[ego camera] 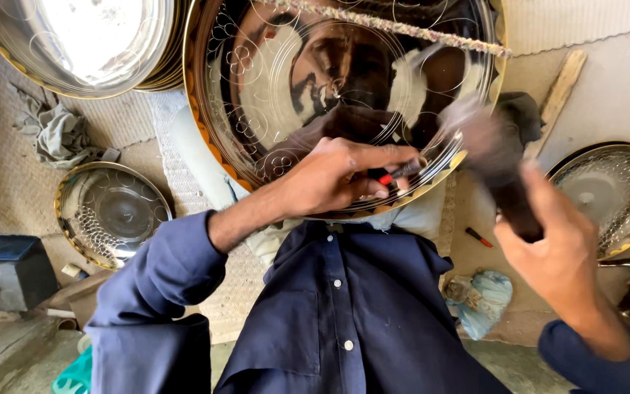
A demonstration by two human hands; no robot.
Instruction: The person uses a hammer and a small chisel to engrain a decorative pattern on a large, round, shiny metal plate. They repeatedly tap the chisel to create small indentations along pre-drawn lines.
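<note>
Now: left hand pinching small red-tipped chisel vs. engraved metal tray rim. Right hand gripping dark mallet — blurred, raised just beside chisel.

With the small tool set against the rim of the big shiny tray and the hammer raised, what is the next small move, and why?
Probably a light tap of the hammer onto the small tool. The left hand pins that red-and-dark tool against the rim of the large polished tray, while the right hand holds the blurred hammer just above and to the side, apart from the tool.
</note>
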